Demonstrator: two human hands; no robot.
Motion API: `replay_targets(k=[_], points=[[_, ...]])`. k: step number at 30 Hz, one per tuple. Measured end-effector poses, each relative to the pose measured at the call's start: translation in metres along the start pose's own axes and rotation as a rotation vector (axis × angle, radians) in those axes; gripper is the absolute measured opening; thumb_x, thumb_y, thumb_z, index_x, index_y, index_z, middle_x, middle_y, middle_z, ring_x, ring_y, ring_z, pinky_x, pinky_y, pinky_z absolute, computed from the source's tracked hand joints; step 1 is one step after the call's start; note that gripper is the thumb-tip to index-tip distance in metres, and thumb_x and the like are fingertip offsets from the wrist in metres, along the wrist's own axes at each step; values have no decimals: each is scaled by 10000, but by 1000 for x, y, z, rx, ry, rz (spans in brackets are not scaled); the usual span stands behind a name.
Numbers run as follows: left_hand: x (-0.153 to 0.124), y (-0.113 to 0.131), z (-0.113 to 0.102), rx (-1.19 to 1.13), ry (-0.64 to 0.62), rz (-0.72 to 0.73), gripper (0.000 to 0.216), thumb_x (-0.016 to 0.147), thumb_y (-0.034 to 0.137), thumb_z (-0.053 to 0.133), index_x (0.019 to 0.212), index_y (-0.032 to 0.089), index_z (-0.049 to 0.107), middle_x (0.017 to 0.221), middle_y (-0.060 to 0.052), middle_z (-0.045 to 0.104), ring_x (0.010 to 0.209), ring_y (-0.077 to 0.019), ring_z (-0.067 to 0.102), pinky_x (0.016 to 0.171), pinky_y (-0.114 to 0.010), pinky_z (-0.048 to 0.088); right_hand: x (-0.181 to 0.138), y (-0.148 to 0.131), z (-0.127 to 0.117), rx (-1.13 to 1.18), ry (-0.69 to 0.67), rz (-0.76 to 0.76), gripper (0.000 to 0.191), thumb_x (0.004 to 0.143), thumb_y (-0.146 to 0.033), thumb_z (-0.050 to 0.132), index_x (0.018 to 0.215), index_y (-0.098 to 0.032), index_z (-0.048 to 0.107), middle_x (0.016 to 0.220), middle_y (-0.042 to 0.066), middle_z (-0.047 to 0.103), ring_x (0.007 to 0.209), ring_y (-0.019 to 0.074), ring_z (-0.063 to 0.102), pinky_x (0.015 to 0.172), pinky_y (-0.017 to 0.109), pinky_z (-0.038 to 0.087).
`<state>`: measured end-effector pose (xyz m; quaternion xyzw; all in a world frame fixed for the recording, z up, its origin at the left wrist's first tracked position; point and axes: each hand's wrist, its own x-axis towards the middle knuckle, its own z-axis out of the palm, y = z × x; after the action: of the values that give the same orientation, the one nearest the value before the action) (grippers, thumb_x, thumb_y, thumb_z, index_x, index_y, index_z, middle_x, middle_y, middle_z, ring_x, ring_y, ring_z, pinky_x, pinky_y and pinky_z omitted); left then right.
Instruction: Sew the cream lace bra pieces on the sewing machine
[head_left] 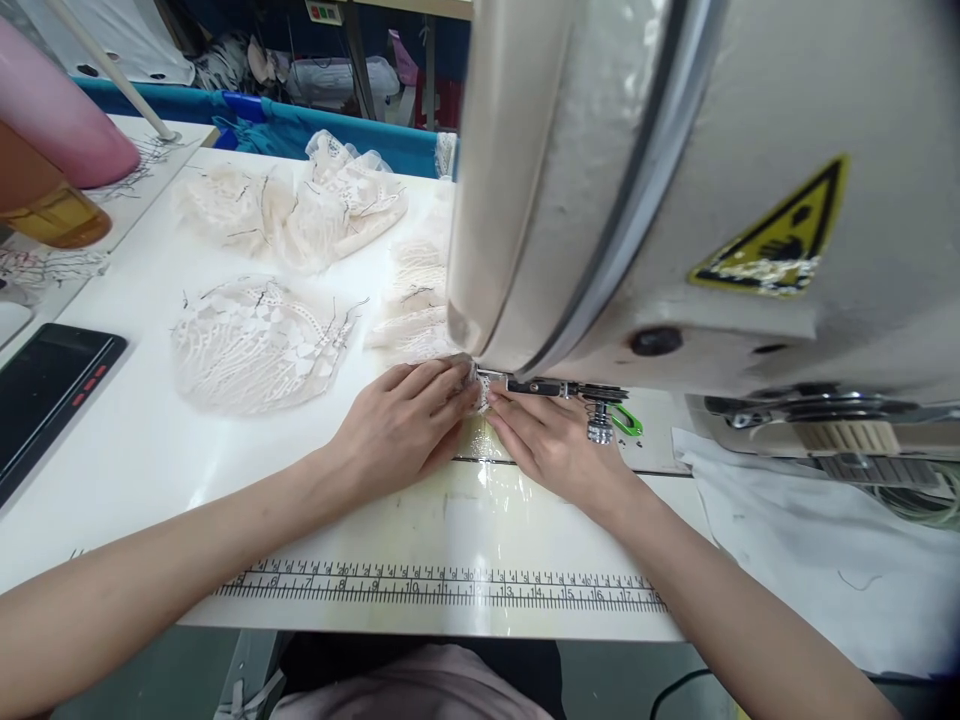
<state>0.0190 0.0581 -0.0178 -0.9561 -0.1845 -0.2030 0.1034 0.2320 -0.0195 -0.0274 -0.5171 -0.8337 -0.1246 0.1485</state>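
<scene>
A sewing machine [517, 180] fills the upper right, its needle area partly hidden by its head and my hands. A small white lace piece [484, 392] shows between my fingertips beside the presser foot. My left hand [409, 415] is closed on the lace from the left, its fingers bent and together. From the right, my right hand [562, 440] pinches the lace edge with its fingertips, close under the foot and its metal screw [600, 425]. Just beyond my left fingers lies more gathered cream lace [416, 290], partly hidden behind the machine head.
Lace pieces with dark thread ends, one round [259, 345] and one crumpled [300, 205], lie left of the machine. A black phone [56, 390] rests at far left near a pink thread cone [60, 100]. White cloth [810, 560] lies right; a printed ruler [442, 588] runs along the front edge.
</scene>
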Motion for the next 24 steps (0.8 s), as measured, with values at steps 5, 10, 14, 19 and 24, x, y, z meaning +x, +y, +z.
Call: replay_targets(k=[5,10,14,19,24], points=[[-1,1,1,2,1,-15,298,969,264,507,1194,144,661,1237,-112,672,1181,-262,610,920,-361,521,-3,5,5,78,-56,22,350,952,-217,565,1299,-238,609,1205,64,702,1052,210,654,795,377,545],[-2,4,2,11,46,72,303,990,164,455,1202,67,649,1192,-123,703,1160,-237,640,972,-342,520,-4,6,9,102,-37,43,323,956,-229,563,1271,-271,624,1207,56,701,1019,198,669,789,366,551],[-2,4,2,3,42,27,310,1000,233,483,1191,69,664,1183,-114,709,1100,-242,678,957,-351,549,-4,1,10,124,34,23,253,965,-227,560,1196,-251,661,1211,50,695,970,177,687,779,339,527],[-1,0,1,-60,50,17,294,982,228,506,1148,70,690,1160,-124,717,1086,-249,689,981,-363,549,1,-8,7,131,89,120,261,992,-349,532,1106,-206,717,961,48,738,796,160,693,694,307,475],[1,-2,1,-69,51,2,300,988,221,466,1111,87,704,1129,-117,728,1090,-247,688,978,-380,558,2,-11,6,133,-5,149,304,999,-395,504,1176,-242,698,823,25,704,699,154,649,644,304,435]])
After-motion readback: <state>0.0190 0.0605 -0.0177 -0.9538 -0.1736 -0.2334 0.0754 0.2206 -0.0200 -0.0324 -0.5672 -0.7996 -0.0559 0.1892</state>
